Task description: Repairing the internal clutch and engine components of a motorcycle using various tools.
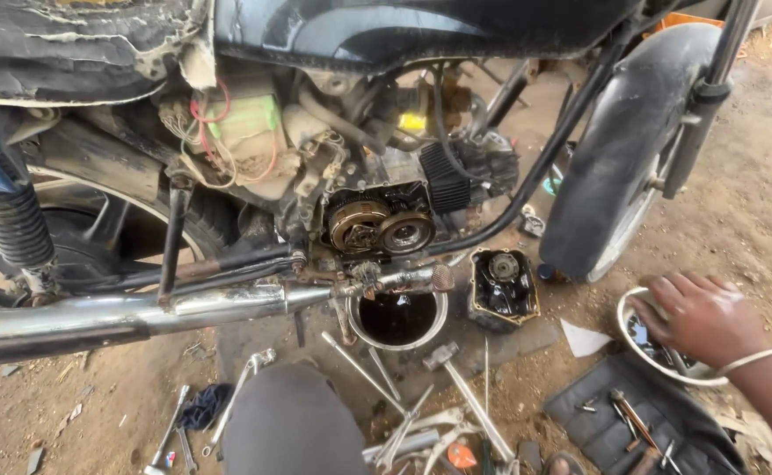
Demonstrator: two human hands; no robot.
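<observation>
Bowl: a round white-rimmed metal bowl on the dirt at about 4 o'clock in your view, small parts lying inside, partly hidden by your hand.
Right hand: your right hand reaches in from 4 o'clock, palm down, fingers spread loosely over the bowl's rim; nothing clamped that you can see. A thin bangle sits on the wrist.
Left hand: out of view.
Tool roll: a dark cloth roll just below the bowl, at 5 o'clock, small tools on it.
Engine: the motorcycle's open engine at centre, clutch parts exposed.
Drain pan: a pot of dark oil just beneath the engine.
Cover: the removed engine cover just beside the pot, toward 3 o'clock.
Loose tools: spanners and a hammer at 6 o'clock.
</observation>
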